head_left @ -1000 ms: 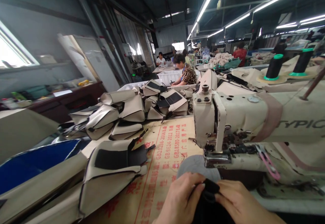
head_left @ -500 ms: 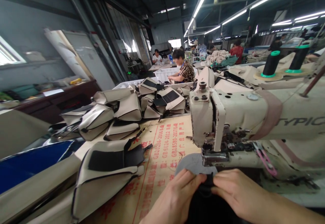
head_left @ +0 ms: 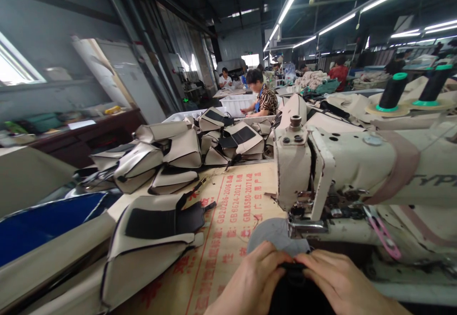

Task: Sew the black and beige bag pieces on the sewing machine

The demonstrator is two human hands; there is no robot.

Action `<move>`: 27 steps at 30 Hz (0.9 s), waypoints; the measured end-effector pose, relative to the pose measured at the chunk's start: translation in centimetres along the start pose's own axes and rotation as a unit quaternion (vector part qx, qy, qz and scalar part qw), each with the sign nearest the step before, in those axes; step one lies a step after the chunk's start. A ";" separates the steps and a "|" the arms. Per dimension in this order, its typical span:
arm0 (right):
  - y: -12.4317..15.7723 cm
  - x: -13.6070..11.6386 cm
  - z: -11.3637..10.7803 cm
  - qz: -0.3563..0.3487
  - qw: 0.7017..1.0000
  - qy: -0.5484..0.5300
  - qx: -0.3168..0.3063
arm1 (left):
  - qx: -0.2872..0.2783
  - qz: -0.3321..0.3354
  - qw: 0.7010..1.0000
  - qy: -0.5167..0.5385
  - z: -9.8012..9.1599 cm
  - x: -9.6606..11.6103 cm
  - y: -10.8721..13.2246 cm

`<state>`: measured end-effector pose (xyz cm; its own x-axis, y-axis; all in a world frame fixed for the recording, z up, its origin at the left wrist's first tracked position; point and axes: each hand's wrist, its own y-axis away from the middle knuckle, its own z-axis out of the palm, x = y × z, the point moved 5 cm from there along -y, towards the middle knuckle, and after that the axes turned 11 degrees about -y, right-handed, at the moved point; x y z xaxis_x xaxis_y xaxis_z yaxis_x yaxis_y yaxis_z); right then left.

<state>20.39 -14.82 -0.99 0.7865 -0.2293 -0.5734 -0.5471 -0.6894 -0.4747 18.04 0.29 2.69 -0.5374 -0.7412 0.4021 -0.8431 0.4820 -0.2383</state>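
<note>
Head: black piece point(head_left: 294, 270) between fingers point(head_left: 270, 259)

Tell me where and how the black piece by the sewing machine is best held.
Probably by the far edge of the black piece, pinched from left and right together: the visible part is narrow there and widens toward the bottom of the picture.

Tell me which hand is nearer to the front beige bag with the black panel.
Left. The left hand is to the right of the bag, not touching it; the right hand is farther right.
</note>
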 end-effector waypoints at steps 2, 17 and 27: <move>0.2 0.4 0.0 0.031 0.999 -0.018 -0.002 | -0.003 -0.018 1.000 0.018 0.4 -0.1 -0.3; 0.5 1.3 -0.7 0.068 0.980 -0.150 0.109 | 0.046 -0.060 0.994 0.080 0.8 0.3 -1.4; 0.4 1.1 -0.6 0.116 0.976 -0.130 0.132 | 0.117 -0.188 0.975 0.026 1.7 -2.2 0.3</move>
<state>21.18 -15.78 -1.40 0.5527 -0.1516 -0.8195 -0.7830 -0.4311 -0.4484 18.97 1.26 0.27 -0.1937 -0.8174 0.5425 -0.9644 0.0572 -0.2581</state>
